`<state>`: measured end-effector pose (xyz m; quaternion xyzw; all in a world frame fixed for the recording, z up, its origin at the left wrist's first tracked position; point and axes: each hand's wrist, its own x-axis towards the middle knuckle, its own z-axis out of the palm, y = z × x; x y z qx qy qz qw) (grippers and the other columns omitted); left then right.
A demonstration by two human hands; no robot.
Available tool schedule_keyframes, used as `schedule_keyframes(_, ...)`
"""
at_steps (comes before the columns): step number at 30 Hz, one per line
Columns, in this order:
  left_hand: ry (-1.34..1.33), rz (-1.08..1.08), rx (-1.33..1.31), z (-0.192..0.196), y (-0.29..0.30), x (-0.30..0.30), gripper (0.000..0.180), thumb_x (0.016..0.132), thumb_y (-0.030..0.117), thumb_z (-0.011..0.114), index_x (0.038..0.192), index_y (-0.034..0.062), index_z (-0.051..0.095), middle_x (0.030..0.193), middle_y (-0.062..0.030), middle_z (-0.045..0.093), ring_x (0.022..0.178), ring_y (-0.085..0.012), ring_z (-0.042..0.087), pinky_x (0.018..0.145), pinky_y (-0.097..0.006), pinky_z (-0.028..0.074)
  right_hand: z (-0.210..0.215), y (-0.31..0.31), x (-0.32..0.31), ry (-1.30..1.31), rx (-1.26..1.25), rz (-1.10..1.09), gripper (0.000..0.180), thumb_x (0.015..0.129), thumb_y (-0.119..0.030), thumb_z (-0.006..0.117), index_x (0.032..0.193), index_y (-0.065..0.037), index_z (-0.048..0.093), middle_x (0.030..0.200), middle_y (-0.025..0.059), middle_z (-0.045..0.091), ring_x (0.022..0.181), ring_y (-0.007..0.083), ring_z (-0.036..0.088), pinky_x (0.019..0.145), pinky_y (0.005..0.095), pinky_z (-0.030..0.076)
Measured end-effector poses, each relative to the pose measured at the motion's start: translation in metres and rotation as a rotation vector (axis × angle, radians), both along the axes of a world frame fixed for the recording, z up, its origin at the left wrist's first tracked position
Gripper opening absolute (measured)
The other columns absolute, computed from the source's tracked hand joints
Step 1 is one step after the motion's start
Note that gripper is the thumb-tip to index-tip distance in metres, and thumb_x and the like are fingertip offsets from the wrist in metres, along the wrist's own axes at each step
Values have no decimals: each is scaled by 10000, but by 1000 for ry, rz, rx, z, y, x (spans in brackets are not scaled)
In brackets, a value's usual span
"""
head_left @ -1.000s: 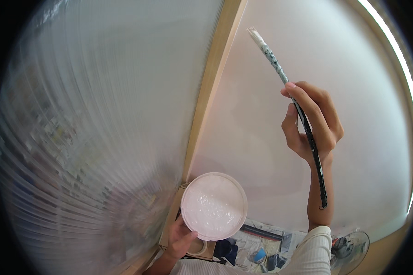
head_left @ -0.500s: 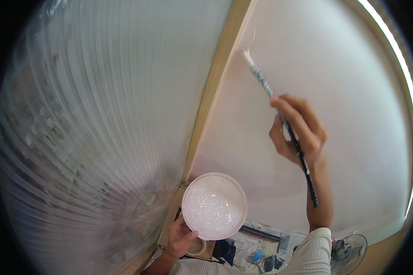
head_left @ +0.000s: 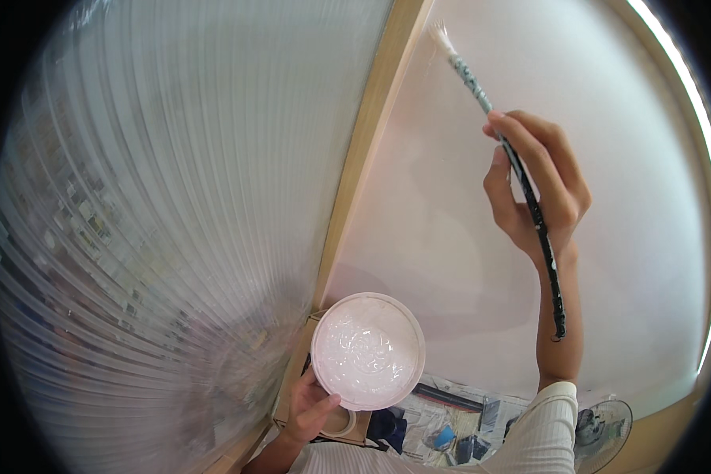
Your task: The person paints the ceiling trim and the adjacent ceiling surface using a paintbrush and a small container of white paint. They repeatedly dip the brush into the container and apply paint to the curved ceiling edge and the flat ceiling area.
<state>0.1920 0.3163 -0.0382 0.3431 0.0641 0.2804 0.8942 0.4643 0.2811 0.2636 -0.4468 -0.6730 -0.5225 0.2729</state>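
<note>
My right hand [head_left: 539, 186] grips a long dark-handled paintbrush [head_left: 504, 150] partway along its handle. The white bristle tip [head_left: 438, 33] touches the pale pink wall [head_left: 450, 221] right beside a tan wooden frame strip [head_left: 363, 158]. My left hand [head_left: 312, 407] holds a round bowl of pale pink-white paint [head_left: 368, 350] from below, low in the view near the frame's lower end.
A ribbed translucent panel [head_left: 158, 221] fills the left side of the frame strip. Below lie newspapers [head_left: 442, 411] spread on the floor and a small fan [head_left: 604, 423] at the lower right. A bright strip runs along the wall's right edge.
My right hand has carried the brush up and to the left, bringing the bristles from the open wall to the edge next to the wooden strip. The bowl has stayed put.
</note>
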Motion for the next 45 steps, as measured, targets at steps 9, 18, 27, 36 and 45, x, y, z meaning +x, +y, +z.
schedule_keyframes(9,4,8,11,-5,0,0,639,822,24,654,1408,-70,415,1334,-162,552,1265,-240,521,1096,-384,382,-39,-16,-12,32,-189,-25,415,643,173,643,1040,60,689,940,139,658,664,185,657,529,289,528)
schedule_keyframes(18,21,17,33,-6,0,0,641,811,38,656,1396,-78,419,1329,-174,557,1264,-253,528,1093,-390,393,-41,-6,-4,53,-187,-7,420,637,151,668,1050,73,672,969,144,643,669,185,655,522,299,526)
schedule_keyframes(27,25,32,0,-3,-1,0,634,814,32,653,1393,-81,423,1325,-172,556,1255,-248,529,1089,-388,390,-51,-9,-5,-26,-155,-23,475,609,136,674,1079,70,683,989,162,650,665,201,644,524,300,518)
schedule_keyframes(36,71,41,22,-13,0,-5,631,816,30,617,1399,-76,400,1337,-211,545,1253,-308,549,1067,-445,446,-57,-1,4,-65,-176,-25,426,619,57,724,1041,86,669,988,151,615,747,223,648,592,321,556)
schedule_keyframes(45,60,45,33,-19,0,-3,616,824,23,604,1396,-81,400,1331,-231,546,1251,-327,553,1067,-459,453,-63,-10,-2,-141,-113,-9,374,632,56,703,1000,109,661,946,148,601,741,213,646,573,315,550)
